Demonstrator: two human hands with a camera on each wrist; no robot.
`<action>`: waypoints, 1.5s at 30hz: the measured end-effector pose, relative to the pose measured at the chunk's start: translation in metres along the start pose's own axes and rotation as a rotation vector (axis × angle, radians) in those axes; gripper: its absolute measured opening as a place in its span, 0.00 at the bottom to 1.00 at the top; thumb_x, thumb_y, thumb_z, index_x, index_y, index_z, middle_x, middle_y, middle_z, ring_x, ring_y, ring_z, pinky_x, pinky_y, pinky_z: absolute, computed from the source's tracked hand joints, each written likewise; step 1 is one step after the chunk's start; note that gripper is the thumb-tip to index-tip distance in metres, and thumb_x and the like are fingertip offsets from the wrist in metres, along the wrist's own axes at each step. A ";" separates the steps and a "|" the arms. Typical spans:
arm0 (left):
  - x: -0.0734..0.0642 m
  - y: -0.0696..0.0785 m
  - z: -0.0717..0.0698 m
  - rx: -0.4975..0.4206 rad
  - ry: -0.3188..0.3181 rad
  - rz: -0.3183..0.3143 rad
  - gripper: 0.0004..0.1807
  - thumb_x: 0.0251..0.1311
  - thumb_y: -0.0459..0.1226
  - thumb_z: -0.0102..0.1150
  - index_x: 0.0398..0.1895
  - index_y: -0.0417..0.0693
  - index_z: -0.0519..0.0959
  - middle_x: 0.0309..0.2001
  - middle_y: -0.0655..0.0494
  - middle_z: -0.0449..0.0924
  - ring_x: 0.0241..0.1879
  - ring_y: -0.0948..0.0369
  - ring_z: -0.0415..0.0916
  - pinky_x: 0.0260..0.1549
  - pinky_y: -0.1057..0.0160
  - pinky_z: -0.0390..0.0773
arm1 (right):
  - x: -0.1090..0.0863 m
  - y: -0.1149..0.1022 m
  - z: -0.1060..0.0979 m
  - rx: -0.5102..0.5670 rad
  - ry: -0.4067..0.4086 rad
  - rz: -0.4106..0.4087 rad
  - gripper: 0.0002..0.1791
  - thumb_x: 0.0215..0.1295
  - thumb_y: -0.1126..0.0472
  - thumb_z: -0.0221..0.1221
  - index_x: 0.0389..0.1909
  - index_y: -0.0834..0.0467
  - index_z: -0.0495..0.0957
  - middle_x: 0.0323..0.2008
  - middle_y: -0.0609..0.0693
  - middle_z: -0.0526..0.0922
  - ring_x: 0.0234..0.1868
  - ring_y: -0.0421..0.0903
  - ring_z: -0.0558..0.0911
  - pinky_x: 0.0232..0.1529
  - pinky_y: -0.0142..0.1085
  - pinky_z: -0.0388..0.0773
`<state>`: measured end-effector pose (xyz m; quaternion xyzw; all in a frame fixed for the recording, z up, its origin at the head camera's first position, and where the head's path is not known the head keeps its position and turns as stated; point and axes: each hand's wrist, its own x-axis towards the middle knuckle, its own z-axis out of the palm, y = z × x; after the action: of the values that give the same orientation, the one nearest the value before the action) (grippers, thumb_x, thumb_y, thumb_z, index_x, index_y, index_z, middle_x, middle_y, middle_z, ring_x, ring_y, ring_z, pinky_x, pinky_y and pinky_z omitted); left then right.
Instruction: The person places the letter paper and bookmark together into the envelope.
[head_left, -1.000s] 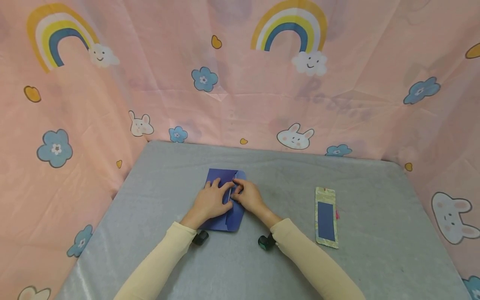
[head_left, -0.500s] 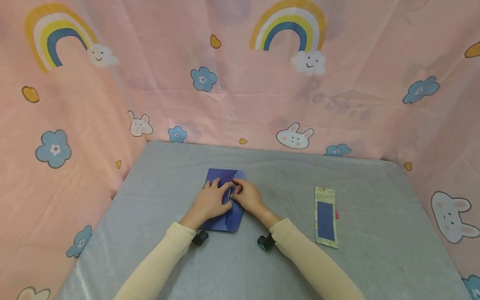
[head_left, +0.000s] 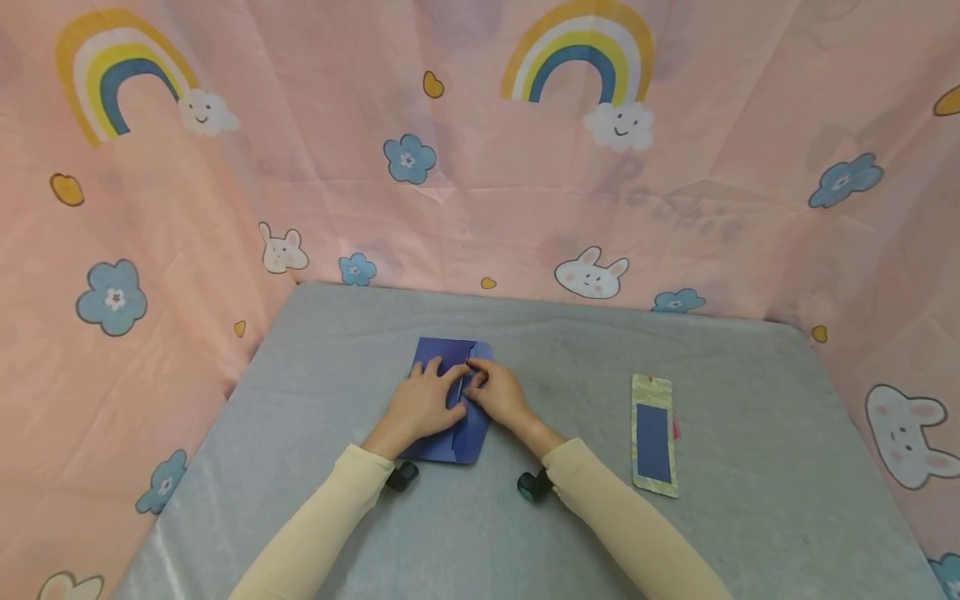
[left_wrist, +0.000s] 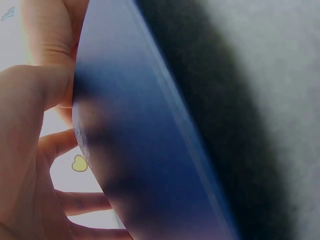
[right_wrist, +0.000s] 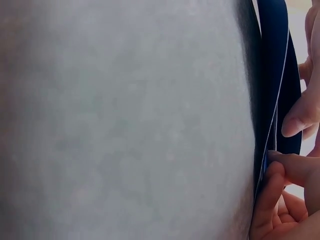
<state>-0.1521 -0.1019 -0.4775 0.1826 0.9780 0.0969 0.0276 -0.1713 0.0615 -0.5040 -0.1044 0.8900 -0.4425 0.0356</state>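
Note:
A dark blue paper envelope (head_left: 442, 350) lies on the table, its lighter flap (head_left: 472, 429) folded out to the right. My left hand (head_left: 422, 404) presses on the envelope with spread fingers, the thumb near its opening. My right hand (head_left: 498, 393) lies over the flap, thumb and index finger pinching at a thin, pale-edged piece in the opening; I cannot tell what that piece is. In the right wrist view, the curled fingers (right_wrist: 272, 187) meet at this edge. From the left wrist, the envelope (left_wrist: 145, 120) looks slightly raised and hides the fingertips.
To the right on the grey cloth-covered table (head_left: 585, 358) rests a flat strip (head_left: 653, 442) with a pale green border, blue middle and a bit of pink at its side. A pink printed curtain (head_left: 480, 208) closes off the back and both sides.

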 end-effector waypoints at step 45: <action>0.001 0.001 0.005 0.009 -0.030 -0.014 0.37 0.53 0.55 0.65 0.69 0.69 0.68 0.69 0.37 0.67 0.66 0.30 0.66 0.45 0.37 0.80 | -0.055 0.049 -0.119 0.217 -0.023 0.086 0.27 0.64 0.64 0.63 0.63 0.66 0.72 0.34 0.58 0.79 0.20 0.42 0.78 0.24 0.36 0.77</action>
<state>-0.1521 -0.1003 -0.4823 0.1773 0.9792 0.0895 0.0422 -0.1440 0.1947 -0.4725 -0.0668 0.8399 -0.5332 0.0760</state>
